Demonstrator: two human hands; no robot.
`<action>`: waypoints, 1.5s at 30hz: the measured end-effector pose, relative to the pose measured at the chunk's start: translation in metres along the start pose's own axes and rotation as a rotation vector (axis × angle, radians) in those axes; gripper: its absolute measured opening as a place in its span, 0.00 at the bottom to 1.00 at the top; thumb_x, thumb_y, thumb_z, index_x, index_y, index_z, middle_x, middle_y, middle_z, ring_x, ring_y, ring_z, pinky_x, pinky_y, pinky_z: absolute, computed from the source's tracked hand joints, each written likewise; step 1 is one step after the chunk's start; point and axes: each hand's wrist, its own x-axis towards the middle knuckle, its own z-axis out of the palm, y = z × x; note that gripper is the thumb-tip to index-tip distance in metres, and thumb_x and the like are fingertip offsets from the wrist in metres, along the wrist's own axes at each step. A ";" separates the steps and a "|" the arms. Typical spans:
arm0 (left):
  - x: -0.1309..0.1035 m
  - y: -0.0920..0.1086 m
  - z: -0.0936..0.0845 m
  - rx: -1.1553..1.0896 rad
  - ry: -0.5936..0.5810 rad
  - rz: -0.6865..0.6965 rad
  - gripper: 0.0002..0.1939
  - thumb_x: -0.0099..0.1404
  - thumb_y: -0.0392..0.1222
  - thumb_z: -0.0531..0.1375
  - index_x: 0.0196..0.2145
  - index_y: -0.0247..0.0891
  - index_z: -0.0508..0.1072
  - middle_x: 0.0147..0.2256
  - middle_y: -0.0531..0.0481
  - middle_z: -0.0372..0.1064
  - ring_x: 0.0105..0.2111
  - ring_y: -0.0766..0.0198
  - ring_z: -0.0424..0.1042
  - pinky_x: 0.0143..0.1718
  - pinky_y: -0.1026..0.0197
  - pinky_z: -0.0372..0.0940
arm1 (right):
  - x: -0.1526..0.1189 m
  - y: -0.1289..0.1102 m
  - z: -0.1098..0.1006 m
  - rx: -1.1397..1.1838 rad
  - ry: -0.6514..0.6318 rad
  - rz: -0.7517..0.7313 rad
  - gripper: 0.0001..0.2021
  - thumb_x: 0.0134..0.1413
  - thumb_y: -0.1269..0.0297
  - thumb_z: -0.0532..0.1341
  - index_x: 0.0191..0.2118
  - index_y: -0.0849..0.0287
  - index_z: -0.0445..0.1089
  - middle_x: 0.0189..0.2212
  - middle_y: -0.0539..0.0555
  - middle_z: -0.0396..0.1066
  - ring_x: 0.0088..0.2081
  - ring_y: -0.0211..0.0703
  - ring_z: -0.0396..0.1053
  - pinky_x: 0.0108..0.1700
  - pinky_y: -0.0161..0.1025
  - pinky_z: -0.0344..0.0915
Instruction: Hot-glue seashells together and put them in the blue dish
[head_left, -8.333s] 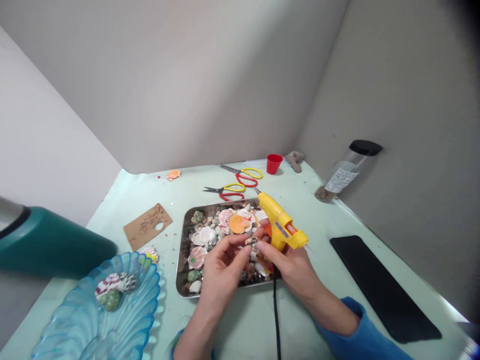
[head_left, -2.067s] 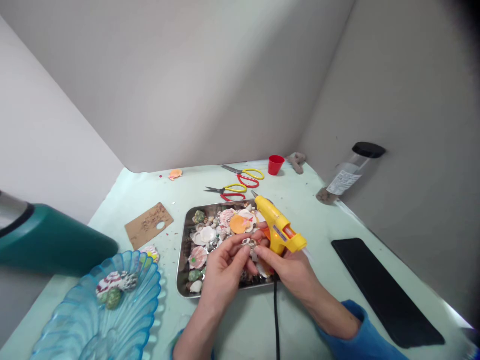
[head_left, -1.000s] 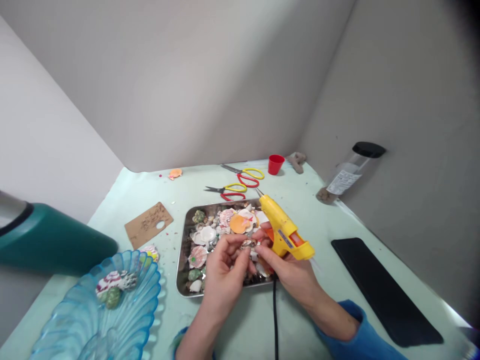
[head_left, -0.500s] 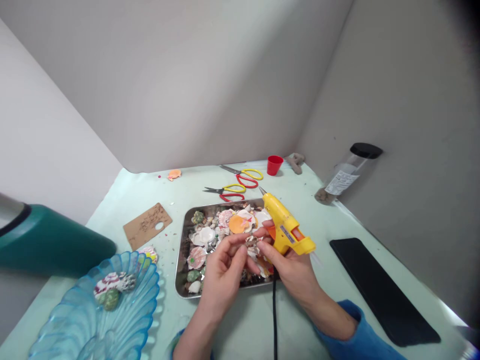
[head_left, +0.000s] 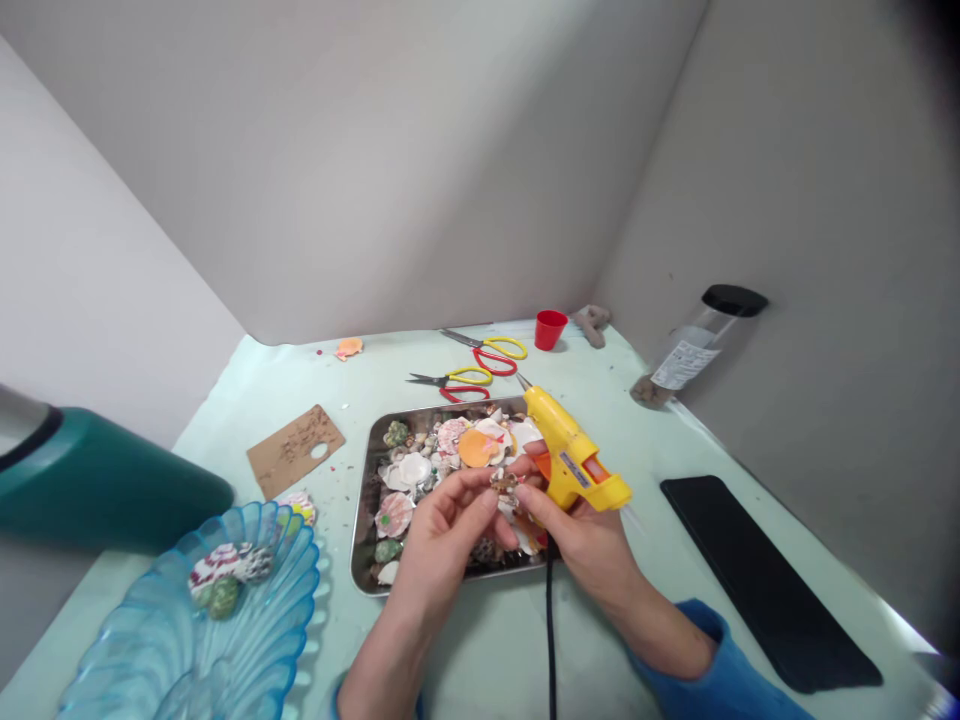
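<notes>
Watching remotely, I see the small mottled piece (head_left: 504, 483) showing more brown than half a second ago, so I judge it's being turned; the left hand (head_left: 446, 525), nearly closed, pinches it above the tray (head_left: 360, 530), the right hand (head_left: 592, 545) steadying it while gripping the glue gun (head_left: 559, 425). Both block the tray's right side; scissors (head_left: 443, 381) lie beyond

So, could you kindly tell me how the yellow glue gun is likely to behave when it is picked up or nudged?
The yellow glue gun would probably stay rigid, as its body looks like hard plastic. Its long barrel projects past the right hand, so it may topple if stood upright. The trailing black cord may drag on it.
</notes>
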 end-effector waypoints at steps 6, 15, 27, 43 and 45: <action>0.000 0.002 0.000 -0.008 -0.004 -0.040 0.15 0.59 0.45 0.65 0.40 0.33 0.71 0.20 0.51 0.73 0.21 0.66 0.71 0.29 0.64 0.65 | -0.001 -0.002 -0.001 0.008 0.023 0.007 0.15 0.50 0.59 0.67 0.44 0.55 0.70 0.35 0.52 0.76 0.36 0.43 0.74 0.43 0.42 0.71; 0.000 0.001 0.003 0.059 0.010 0.020 0.16 0.57 0.45 0.66 0.40 0.34 0.74 0.24 0.49 0.74 0.21 0.66 0.71 0.28 0.63 0.66 | 0.000 0.000 -0.001 -0.043 0.024 0.023 0.18 0.48 0.59 0.67 0.46 0.54 0.69 0.36 0.52 0.75 0.37 0.45 0.73 0.43 0.44 0.70; -0.002 0.003 0.004 0.141 0.014 0.095 0.13 0.60 0.41 0.63 0.43 0.37 0.79 0.35 0.44 0.78 0.23 0.67 0.70 0.31 0.62 0.68 | 0.000 -0.002 -0.002 -0.083 0.015 0.040 0.22 0.48 0.58 0.67 0.50 0.56 0.69 0.31 0.51 0.73 0.32 0.42 0.72 0.37 0.39 0.70; 0.000 -0.001 0.000 0.067 0.023 0.028 0.16 0.59 0.44 0.64 0.44 0.35 0.77 0.21 0.50 0.72 0.22 0.65 0.70 0.30 0.63 0.66 | 0.001 0.000 -0.004 -0.114 -0.042 0.008 0.19 0.51 0.57 0.66 0.48 0.56 0.69 0.34 0.52 0.74 0.36 0.43 0.73 0.44 0.42 0.69; 0.001 -0.001 0.000 0.023 0.047 0.023 0.16 0.58 0.45 0.66 0.42 0.34 0.77 0.20 0.51 0.72 0.22 0.65 0.71 0.29 0.63 0.66 | 0.001 -0.001 -0.004 -0.100 -0.051 0.019 0.18 0.52 0.56 0.65 0.47 0.56 0.69 0.33 0.52 0.74 0.36 0.44 0.73 0.43 0.42 0.70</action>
